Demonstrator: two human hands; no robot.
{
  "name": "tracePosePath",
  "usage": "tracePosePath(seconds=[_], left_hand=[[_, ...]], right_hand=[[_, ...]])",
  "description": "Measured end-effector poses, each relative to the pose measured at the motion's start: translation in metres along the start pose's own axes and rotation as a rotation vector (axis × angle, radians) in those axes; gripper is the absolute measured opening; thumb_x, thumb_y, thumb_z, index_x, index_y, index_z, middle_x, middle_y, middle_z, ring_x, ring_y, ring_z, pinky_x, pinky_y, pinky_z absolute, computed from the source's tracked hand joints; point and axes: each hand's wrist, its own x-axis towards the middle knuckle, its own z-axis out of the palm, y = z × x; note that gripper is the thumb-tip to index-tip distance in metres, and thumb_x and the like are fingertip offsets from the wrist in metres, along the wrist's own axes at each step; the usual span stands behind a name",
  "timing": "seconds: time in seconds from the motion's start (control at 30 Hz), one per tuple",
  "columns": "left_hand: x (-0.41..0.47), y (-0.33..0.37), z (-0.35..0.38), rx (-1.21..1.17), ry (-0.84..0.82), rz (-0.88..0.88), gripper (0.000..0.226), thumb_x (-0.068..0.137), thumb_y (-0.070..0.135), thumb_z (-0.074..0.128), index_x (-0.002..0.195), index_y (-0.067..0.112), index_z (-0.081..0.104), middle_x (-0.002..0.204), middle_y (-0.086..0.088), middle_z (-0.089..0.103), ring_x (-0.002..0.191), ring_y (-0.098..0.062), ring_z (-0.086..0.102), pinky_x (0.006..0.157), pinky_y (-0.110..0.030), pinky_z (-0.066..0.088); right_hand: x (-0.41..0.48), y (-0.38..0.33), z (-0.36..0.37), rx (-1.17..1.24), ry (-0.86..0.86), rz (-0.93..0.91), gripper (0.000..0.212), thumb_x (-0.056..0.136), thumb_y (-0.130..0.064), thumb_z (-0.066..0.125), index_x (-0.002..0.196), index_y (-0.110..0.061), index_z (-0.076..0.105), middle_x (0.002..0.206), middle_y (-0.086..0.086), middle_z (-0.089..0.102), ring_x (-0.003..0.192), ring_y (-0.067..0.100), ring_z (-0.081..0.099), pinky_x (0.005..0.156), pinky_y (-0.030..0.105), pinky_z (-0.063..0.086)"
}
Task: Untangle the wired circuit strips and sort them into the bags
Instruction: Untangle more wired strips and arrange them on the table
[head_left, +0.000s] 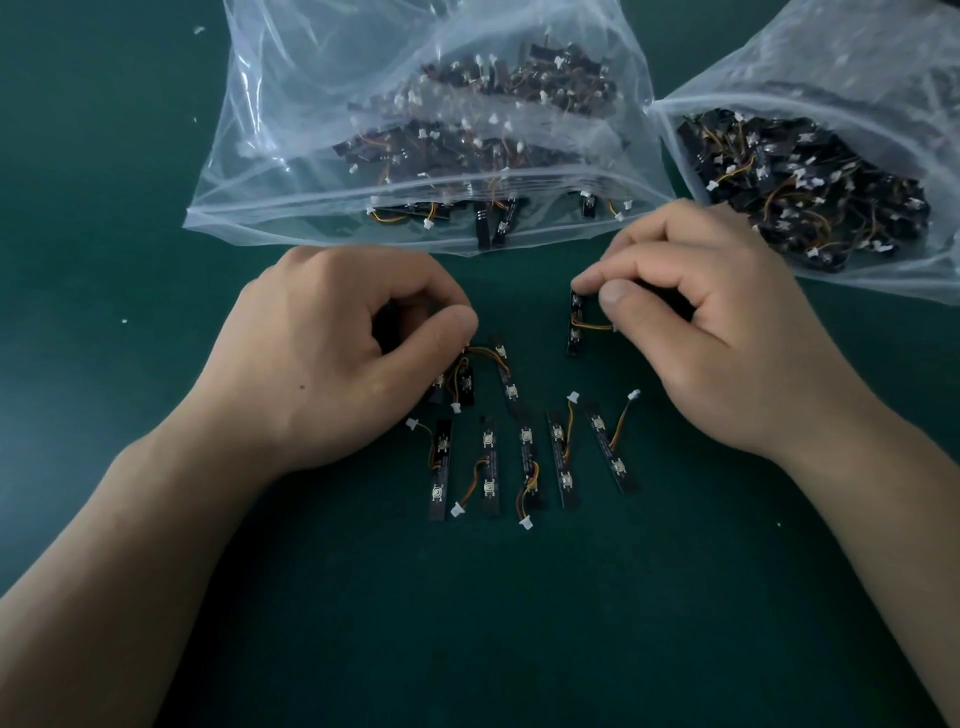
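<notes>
On the dark green table mat (130, 234), left of the frame's centre, the left hand (332, 358) has its fingers curled. Thumb and forefinger pinch the top of a tangled clump of black circuit strips (466, 383) with orange wires and white plugs, which lies on the mat just below the fingertips.

Right of centre, the right hand (727, 332) pinches the upper end of a single black circuit strip (574, 332) between thumb and forefinger. The strip points down the frame with its orange wire looping toward the thumb (whether its lower end touches the mat cannot be told).

Below and between the hands, a row of five black circuit strips (529, 457) lies side by side on the mat, apart from one another, each with its wire and white plug.

At top centre lies a clear plastic zip bag (270, 156) holding many such strips, its mouth toward the hands. At upper right a second clear plastic bag (872, 67), also holding a heap of strips, lies just behind the right hand.
</notes>
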Motion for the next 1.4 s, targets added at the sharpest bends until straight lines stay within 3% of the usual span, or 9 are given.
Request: tracePosePath(seconds=[0.3, 0.5, 0.6, 0.77, 0.87, 1.03, 1.1, 1.2, 1.4], left_hand=[[-0.0005, -0.0012, 0.0014, 0.001, 0.030, 0.003, 0.017, 0.090, 0.045, 0.060, 0.094, 0.037, 0.073, 0.080, 0.018, 0.068, 0.073, -0.006, 0.062, 0.067, -0.034, 0.051], [0.0007, -0.0043, 0.0009, 0.017, 0.050, 0.033, 0.038, 0.093, 0.055, 0.053, 0.122, 0.039, 0.071, 0.139, 0.023, 0.052, 0.080, -0.002, 0.057, 0.078, -0.035, 0.049], [0.0003, -0.0023, 0.0025, 0.053, 0.048, -0.010, 0.046, 0.091, 0.060, 0.050, 0.131, 0.045, 0.065, 0.152, 0.023, 0.043, 0.084, -0.003, 0.054, 0.086, -0.042, 0.051], [0.0010, -0.0004, 0.0033, 0.091, 0.068, -0.069, 0.056, 0.091, 0.059, 0.051, 0.144, 0.043, 0.057, 0.149, 0.010, 0.037, 0.084, -0.013, 0.054, 0.087, -0.042, 0.052], [0.0026, -0.0030, 0.0034, 0.074, 0.090, -0.099, 0.057, 0.092, 0.057, 0.052, 0.146, 0.042, 0.054, 0.142, 0.009, 0.035, 0.089, -0.006, 0.058, 0.085, -0.034, 0.046], [0.0042, -0.0033, 0.0051, 0.102, 0.090, -0.123, 0.053, 0.093, 0.055, 0.051, 0.142, 0.037, 0.062, 0.141, 0.015, 0.052, 0.113, -0.018, 0.058, 0.095, -0.032, 0.041], [0.0041, -0.0035, 0.0058, 0.116, 0.110, -0.114, 0.053, 0.093, 0.052, 0.054, 0.141, 0.034, 0.063, 0.142, 0.012, 0.052, 0.106, -0.013, 0.057, 0.093, -0.023, 0.039], [0.0044, -0.0060, 0.0043, 0.113, 0.199, -0.133, 0.044, 0.092, 0.043, 0.058, 0.131, 0.030, 0.071, 0.133, 0.008, 0.055, 0.081, -0.008, 0.053, 0.080, 0.002, 0.031], [0.0050, -0.0061, 0.0036, 0.104, 0.254, -0.132, 0.022, 0.094, 0.017, 0.063, 0.106, 0.020, 0.081, 0.112, 0.017, 0.067, 0.092, -0.002, 0.060, 0.080, 0.008, 0.031]], right_hand=[[-0.0014, -0.0016, -0.0003, -0.001, -0.025, -0.024, 0.027, 0.104, -0.033, 0.054, 0.111, -0.029, 0.080, 0.108, -0.013, 0.064, 0.113, 0.009, 0.055, 0.108, 0.049, 0.040], [-0.0012, -0.0019, -0.0008, 0.008, -0.029, -0.007, 0.037, 0.106, -0.039, 0.046, 0.103, -0.024, 0.079, 0.108, -0.013, 0.065, 0.113, 0.009, 0.057, 0.106, 0.051, 0.040], [-0.0009, -0.0011, -0.0006, 0.010, -0.026, -0.009, 0.038, 0.107, -0.040, 0.046, 0.102, -0.023, 0.079, 0.108, -0.013, 0.066, 0.112, 0.011, 0.057, 0.105, 0.052, 0.041], [-0.0006, 0.0004, 0.0000, 0.009, -0.027, -0.013, 0.039, 0.107, -0.041, 0.045, 0.102, -0.022, 0.079, 0.108, -0.013, 0.066, 0.112, 0.012, 0.057, 0.104, 0.052, 0.041], [-0.0007, 0.0007, 0.0004, 0.005, -0.028, -0.014, 0.039, 0.107, -0.041, 0.045, 0.102, -0.022, 0.079, 0.109, -0.013, 0.066, 0.112, 0.012, 0.057, 0.105, 0.051, 0.041], [-0.0008, 0.0004, -0.0002, 0.004, -0.030, -0.011, 0.040, 0.107, -0.042, 0.044, 0.101, -0.022, 0.078, 0.109, -0.014, 0.065, 0.111, 0.012, 0.057, 0.105, 0.050, 0.041], [-0.0005, 0.0005, -0.0003, 0.005, -0.031, -0.011, 0.040, 0.107, -0.042, 0.044, 0.101, -0.022, 0.078, 0.109, -0.014, 0.065, 0.112, 0.011, 0.057, 0.105, 0.050, 0.041], [-0.0005, 0.0003, 0.0002, 0.005, -0.031, -0.010, 0.040, 0.107, -0.042, 0.044, 0.102, -0.022, 0.078, 0.109, -0.014, 0.065, 0.112, 0.011, 0.057, 0.105, 0.051, 0.041], [-0.0005, 0.0003, 0.0001, 0.011, -0.034, -0.006, 0.038, 0.107, -0.042, 0.045, 0.103, -0.024, 0.078, 0.109, -0.015, 0.065, 0.112, 0.011, 0.057, 0.106, 0.051, 0.041]])
